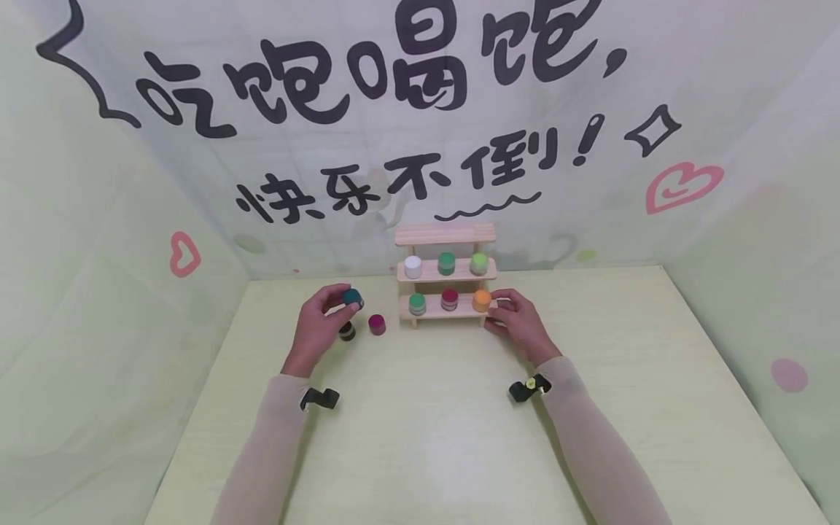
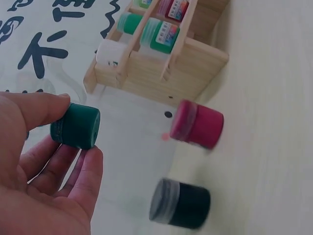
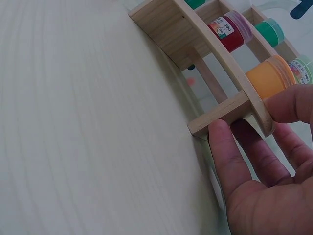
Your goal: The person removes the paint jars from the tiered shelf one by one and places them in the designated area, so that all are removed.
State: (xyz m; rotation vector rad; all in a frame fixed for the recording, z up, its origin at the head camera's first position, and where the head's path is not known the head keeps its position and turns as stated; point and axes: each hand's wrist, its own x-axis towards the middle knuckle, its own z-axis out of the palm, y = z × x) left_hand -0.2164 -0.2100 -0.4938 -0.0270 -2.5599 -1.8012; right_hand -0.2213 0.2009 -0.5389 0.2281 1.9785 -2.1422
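Observation:
My left hand (image 1: pixel 319 324) pinches a teal paint jar (image 2: pixel 76 126) between thumb and fingertips, lifted at the left of the wooden tiered rack (image 1: pixel 446 233). Below it on the table stand a black paint jar (image 2: pixel 180 203) and a magenta paint jar (image 2: pixel 197 125). My right hand (image 1: pixel 518 321) grips the right end of the rack's lowest shelf, thumb above and fingers beneath, right beside an orange paint jar (image 3: pixel 270 77). That shelf also bears a green paint jar (image 1: pixel 416 304) and a dark red one (image 3: pixel 231 30).
On the middle shelf stand a white jar (image 1: pixel 413 267), a dark green jar (image 1: pixel 446 263) and a light green jar (image 1: pixel 480 263). Behind the rack hangs a white cloth backdrop (image 1: pixel 341 240) with black lettering. The pale table (image 1: pixel 426 423) spreads out in front.

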